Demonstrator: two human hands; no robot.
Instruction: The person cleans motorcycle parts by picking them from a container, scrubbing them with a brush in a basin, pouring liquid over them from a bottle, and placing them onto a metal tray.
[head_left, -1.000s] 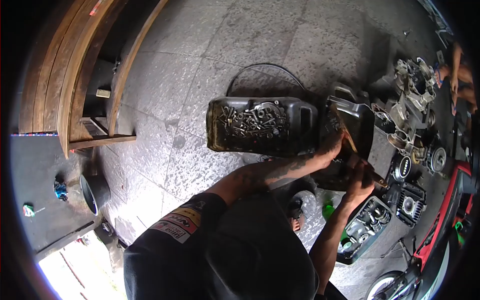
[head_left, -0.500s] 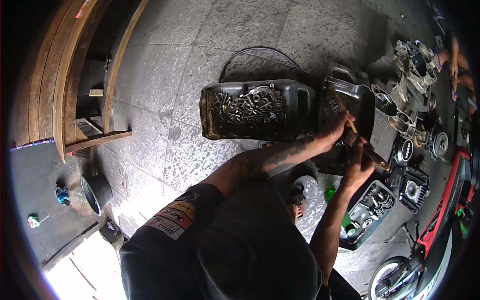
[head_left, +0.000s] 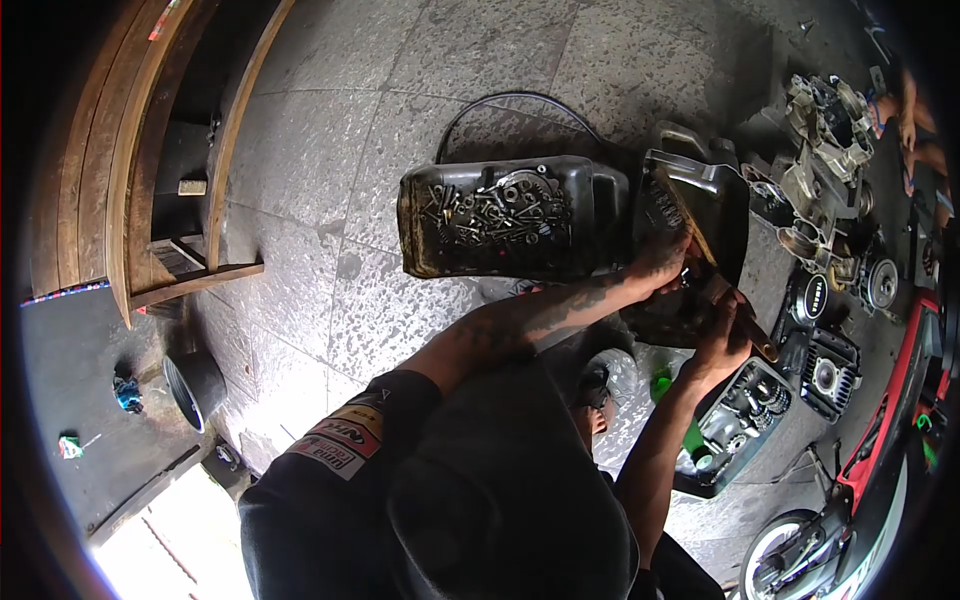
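My right hand (head_left: 722,343) is wrapped around the handle of a long wooden brush (head_left: 690,222). Dark bristles show on the brush's far end, which lies over a cut-open black jerrycan tray (head_left: 733,215). Fingers curled, my left hand (head_left: 664,262) is beside the brush over the same tray. It pinches a small shiny metal piece (head_left: 686,273), too small to name. To the left of my hands lies another black container (head_left: 418,262), filled with loose bolts, washers and gears (head_left: 500,212).
Engine casings (head_left: 830,130) lie on the right. A Yamaha cover (head_left: 810,297), a finned engine part (head_left: 830,375) and a tub of gears (head_left: 715,490) are nearer. A red motorcycle (head_left: 870,450) stands at lower right; another person's hand (head_left: 908,135) shows at the edge.
My left hand has shifted slightly left and down, showing a shiny piece at its fingers. My right hand and the brush handle moved a little downward.
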